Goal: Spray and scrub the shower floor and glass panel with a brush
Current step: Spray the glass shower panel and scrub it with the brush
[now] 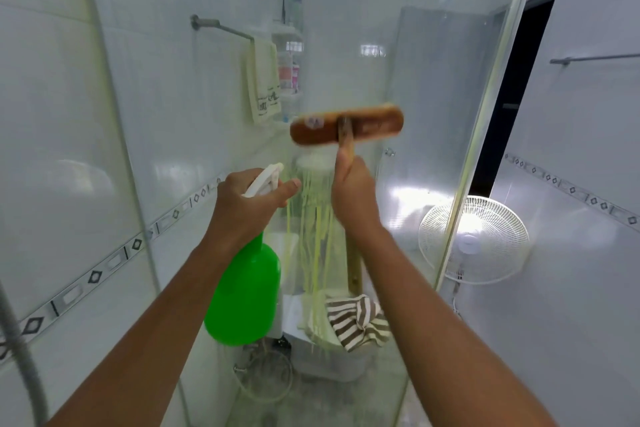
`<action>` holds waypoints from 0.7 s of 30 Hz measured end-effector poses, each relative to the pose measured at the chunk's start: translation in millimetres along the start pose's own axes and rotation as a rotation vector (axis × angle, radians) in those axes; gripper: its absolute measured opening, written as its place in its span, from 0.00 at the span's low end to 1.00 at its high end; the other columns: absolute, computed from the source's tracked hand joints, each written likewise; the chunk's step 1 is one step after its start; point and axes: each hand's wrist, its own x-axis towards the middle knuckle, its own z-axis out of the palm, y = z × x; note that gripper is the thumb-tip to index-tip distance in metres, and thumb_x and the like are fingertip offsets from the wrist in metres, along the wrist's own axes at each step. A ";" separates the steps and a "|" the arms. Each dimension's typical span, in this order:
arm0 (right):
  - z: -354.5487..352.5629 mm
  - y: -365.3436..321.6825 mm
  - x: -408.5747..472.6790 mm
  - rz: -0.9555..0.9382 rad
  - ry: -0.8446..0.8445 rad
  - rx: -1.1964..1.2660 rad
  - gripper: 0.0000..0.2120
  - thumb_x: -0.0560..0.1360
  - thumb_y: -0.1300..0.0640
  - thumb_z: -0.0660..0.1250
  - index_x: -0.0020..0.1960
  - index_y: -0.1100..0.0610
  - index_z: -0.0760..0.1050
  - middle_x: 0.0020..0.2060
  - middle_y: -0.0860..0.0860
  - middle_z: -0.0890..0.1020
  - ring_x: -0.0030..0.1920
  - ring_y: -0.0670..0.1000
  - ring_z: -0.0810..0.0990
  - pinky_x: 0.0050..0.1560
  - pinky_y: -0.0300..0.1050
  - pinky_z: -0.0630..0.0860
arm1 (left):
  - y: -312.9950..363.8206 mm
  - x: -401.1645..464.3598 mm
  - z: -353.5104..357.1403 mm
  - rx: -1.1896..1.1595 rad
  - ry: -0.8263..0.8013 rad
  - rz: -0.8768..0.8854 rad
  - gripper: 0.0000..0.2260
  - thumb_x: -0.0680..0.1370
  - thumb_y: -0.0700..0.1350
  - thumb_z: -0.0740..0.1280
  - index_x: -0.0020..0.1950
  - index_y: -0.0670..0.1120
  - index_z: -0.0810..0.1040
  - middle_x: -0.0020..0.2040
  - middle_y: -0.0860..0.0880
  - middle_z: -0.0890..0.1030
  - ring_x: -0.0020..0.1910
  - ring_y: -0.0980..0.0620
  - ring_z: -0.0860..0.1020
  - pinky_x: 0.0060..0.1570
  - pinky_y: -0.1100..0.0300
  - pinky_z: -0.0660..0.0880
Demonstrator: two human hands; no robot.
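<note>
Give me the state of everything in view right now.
Left hand: grips green bottle, upright.
Right hand: grips brush handle, head raised at the glass.
Glass: yellowish streaks running down.
Towel: hanging on rail.
Fan: upright beyond glass.

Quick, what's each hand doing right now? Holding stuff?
Left hand: closed around the neck of the green spray bottle, finger by the white trigger.
Right hand: closed on the handle of the wooden brush, held up at the glass panel.
</note>
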 end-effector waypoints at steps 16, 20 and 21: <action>-30.1 -51.2 53.2 0.008 0.050 -0.072 0.24 0.81 0.37 0.46 0.48 0.55 0.70 0.38 0.51 0.76 0.36 0.52 0.78 0.37 0.57 0.81 | -9.9 -20.7 4.0 0.027 -0.033 -0.005 0.19 0.74 0.52 0.79 0.33 0.39 0.81 0.27 0.39 0.81 0.22 0.52 0.76 0.27 0.64 0.75; -10.5 -8.4 13.0 0.004 0.007 -0.061 0.21 0.82 0.41 0.48 0.46 0.55 0.70 0.35 0.49 0.75 0.34 0.47 0.75 0.30 0.44 0.71 | -7.2 -18.3 -0.5 0.005 0.041 0.009 0.18 0.74 0.54 0.78 0.34 0.42 0.83 0.28 0.44 0.83 0.26 0.51 0.81 0.35 0.63 0.78; -2.4 10.1 -6.7 0.015 -0.021 -0.054 0.20 0.83 0.42 0.49 0.46 0.55 0.69 0.35 0.49 0.75 0.33 0.46 0.74 0.29 0.42 0.68 | -7.0 -18.4 -1.5 0.002 0.048 0.018 0.16 0.74 0.54 0.78 0.35 0.43 0.83 0.29 0.46 0.84 0.28 0.51 0.82 0.37 0.62 0.79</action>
